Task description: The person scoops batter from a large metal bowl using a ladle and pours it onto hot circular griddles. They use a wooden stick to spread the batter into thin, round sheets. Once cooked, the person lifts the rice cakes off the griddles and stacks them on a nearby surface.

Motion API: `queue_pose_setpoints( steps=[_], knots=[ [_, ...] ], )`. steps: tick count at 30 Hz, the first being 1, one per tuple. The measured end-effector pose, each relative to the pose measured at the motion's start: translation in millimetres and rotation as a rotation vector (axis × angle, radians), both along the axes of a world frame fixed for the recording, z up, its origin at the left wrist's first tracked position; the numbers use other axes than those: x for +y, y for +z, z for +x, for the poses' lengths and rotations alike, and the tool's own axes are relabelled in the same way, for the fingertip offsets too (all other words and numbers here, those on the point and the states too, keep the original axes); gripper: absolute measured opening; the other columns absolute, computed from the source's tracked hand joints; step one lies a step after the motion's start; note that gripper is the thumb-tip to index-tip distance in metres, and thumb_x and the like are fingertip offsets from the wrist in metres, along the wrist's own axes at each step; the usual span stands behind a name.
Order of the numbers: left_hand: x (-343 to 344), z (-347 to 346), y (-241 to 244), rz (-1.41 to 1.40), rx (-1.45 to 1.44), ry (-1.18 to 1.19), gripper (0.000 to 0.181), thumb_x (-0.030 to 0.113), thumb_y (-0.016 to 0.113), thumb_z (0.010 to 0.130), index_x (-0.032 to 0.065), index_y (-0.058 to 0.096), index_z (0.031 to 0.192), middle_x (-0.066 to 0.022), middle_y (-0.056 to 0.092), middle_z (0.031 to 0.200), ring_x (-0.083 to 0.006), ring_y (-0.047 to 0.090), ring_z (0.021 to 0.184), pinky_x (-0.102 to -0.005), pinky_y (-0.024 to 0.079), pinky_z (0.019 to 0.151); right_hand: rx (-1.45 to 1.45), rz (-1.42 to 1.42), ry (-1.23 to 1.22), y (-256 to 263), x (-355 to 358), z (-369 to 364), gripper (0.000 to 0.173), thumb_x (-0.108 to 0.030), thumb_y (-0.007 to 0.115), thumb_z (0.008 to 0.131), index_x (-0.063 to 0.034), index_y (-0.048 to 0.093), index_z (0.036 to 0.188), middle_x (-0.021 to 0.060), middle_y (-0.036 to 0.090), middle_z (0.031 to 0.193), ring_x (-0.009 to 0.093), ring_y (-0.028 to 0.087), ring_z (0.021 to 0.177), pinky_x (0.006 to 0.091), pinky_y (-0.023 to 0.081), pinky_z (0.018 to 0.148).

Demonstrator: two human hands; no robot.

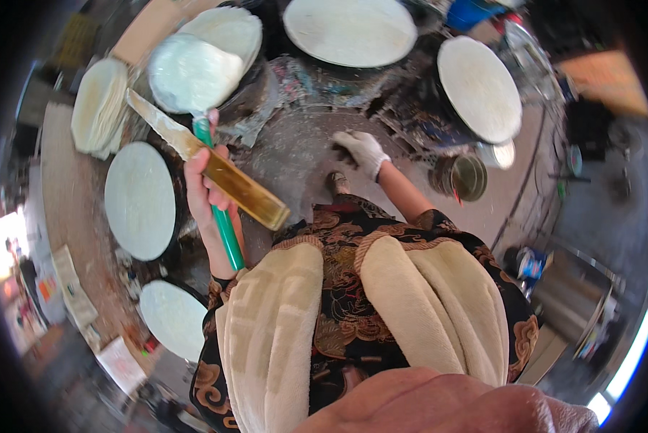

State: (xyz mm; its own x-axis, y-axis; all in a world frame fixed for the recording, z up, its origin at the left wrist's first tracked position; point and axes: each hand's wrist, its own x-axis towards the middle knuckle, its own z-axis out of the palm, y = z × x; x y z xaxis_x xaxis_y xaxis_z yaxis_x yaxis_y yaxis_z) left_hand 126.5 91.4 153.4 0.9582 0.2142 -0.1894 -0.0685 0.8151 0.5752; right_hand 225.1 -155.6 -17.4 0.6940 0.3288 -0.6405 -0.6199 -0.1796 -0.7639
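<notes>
My left hand [215, 178], bare, grips two tools at once. One is a ladle with a green handle [225, 230], its round bowl [186, 73] filled with white batter. The other is a flat scraper [242, 189] with a brown handle, its pale-smeared blade pointing up and left. Under the ladle bowl, partly hidden, lies a round griddle topped by a thin white sheet [232, 32] with a ragged edge. My right hand [364, 153], in a white knit glove, hangs low over the floor before me. Nothing shows in it; its fingertips are blurred.
Around me in an arc stand several round griddles bearing white sheets, among them the far sheet [351, 30], right sheet [480, 89] and left sheet [140, 200]. A stack of thin sheets [99, 108] lies at far left. A metal bucket [467, 177] stands right.
</notes>
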Motion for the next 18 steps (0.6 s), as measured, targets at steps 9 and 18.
queue_pose_setpoints(
  steps=[9, 18],
  knots=[
    [18.5, -2.2, -38.4, -0.234, 0.307, 0.406, 0.036, 0.01, 0.054, 0.091, -0.0012, 0.05, 0.125, 0.0074, 0.039, 0.053, -0.0021, 0.035, 0.035, -0.0165, 0.033, 0.03, -0.225, -0.048, 0.314, -46.6, 78.2, 110.8, 0.034, -0.035, 0.058, 0.088, -0.0051, 0.066, 0.074, 0.003, 0.06, 0.061, 0.009, 0.049, 0.046, 0.0262, 0.037, 0.043],
    [94.4, -31.3, -59.8, -0.197, 0.354, 0.54, 0.027, 0.014, 0.057, 0.09, 0.0076, 0.057, 0.115, 0.0072, 0.04, 0.055, -0.0028, 0.036, 0.037, -0.0175, 0.032, 0.031, -0.022, 0.054, -0.254, -144.1, 223.1, 181.9, 0.025, -0.024, 0.05, 0.089, -0.0047, 0.064, 0.097, 0.011, 0.066, 0.079, 0.022, 0.061, 0.063, 0.0354, 0.05, 0.06]
  ],
)
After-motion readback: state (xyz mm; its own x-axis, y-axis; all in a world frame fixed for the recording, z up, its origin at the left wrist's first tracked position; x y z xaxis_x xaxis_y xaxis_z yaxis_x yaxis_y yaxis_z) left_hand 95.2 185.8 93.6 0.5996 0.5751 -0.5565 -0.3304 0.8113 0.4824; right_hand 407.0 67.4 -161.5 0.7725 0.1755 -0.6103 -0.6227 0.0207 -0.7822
